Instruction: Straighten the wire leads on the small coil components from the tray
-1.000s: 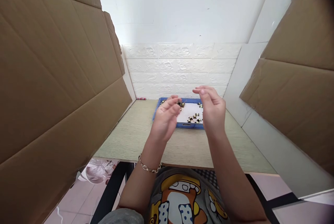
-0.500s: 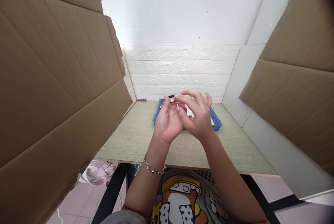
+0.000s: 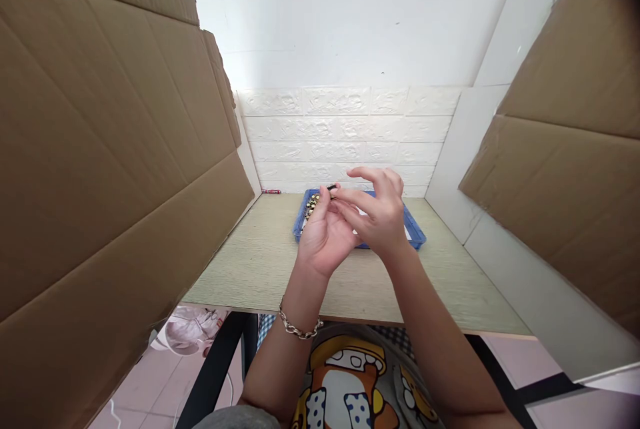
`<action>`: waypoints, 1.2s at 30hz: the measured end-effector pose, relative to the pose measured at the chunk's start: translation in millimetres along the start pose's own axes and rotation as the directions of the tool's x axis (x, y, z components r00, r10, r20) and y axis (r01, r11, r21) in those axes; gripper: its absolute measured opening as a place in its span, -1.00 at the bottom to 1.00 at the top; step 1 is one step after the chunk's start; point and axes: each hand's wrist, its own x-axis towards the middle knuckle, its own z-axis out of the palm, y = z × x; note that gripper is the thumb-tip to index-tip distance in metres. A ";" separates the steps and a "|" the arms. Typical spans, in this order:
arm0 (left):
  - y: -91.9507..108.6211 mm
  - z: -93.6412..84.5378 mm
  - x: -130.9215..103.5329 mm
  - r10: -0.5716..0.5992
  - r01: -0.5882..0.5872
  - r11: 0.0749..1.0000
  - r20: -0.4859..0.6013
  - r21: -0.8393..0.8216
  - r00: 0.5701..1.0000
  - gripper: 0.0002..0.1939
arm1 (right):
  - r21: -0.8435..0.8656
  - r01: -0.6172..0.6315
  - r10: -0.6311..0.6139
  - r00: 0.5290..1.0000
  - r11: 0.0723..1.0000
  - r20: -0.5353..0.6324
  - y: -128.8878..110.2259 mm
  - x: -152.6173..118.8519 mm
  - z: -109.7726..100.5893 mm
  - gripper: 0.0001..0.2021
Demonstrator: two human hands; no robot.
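Note:
My left hand (image 3: 327, 239), palm up, grips a small transformer (image 3: 331, 187) between its thumb and fingers. Only the transformer's dark edge shows now; fingers cover most of its body. Close against it, the index finger and thumb of my right hand (image 3: 383, 215) come together at the transformer's near side. Whatever lies between those right fingertips is too small to make out. Several more yellow-and-black transformers (image 3: 313, 202) lie in the left part of a blue tray (image 3: 419, 240) behind my hands.
The tray rests on a pale wooden table (image 3: 250, 262) before a white brick-patterned wall (image 3: 340, 125). A red marker (image 3: 271, 191) lies at the table's back left. Cardboard sheets (image 3: 125, 149) stand at the left, with another cardboard panel (image 3: 565, 182) at the right.
The transformer has turned in my left fingers, so its yellow side no longer shows. My right fingertips have moved left, closer to it. More transformers in the tray are visible.

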 end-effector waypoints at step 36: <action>5.5 -7.2 10.6 -0.021 0.023 0.999 -0.037 0.043 0.999 -0.73 | 0.040 -0.030 0.024 0.992 0.999 0.128 3.7 7.8 -3.6 -0.85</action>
